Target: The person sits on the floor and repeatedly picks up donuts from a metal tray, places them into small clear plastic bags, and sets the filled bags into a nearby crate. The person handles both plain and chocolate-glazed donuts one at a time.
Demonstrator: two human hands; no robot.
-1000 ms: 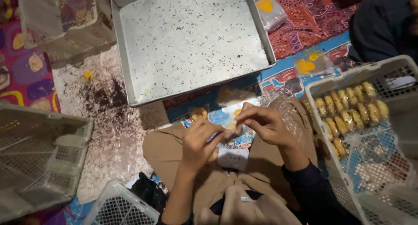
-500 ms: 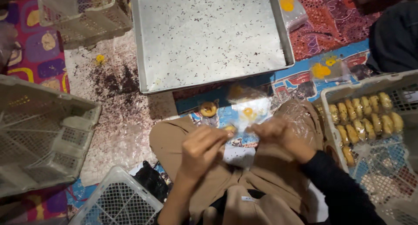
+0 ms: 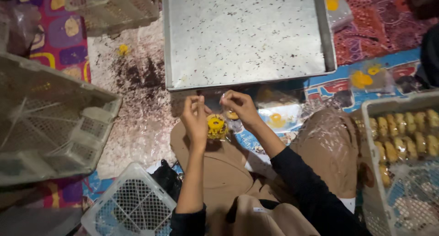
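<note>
The person sits on the floor, tan-clad knees apart, and the working pocket is tight: a large speckled metal baking tray [image 3: 247, 35] lies just beyond the hands, its near rim almost over the fingertips. To the left a tipped grey plastic mesh crate [image 3: 50, 126] closes that side, and a small white mesh basket [image 3: 130, 206] sits by the left elbow. To the right a white plastic crate [image 3: 402, 163] packed with rows of golden-yellow wrapped pastries [image 3: 404, 133] hems in the right knee. Between tray and lap, open room is only a narrow strip of patterned mat.

Both hands meet there, raised just above the lap. The left hand [image 3: 195, 119] stands upright, wrist straight, forearm bare and rising from the lap, thumb and forefinger pinched on the top edge of a small clear plastic packet with a round yellow pastry inside [image 3: 216, 125]. The right hand [image 3: 240, 109] comes in from the right on a dark-sleeved arm, elbow bent, fingers curled and nipping the same top edge. The packet hangs between the two hands, just under the tray's near rim. More clear packets with yellow pastries [image 3: 276, 117] lie on the mat close beside the right wrist
</note>
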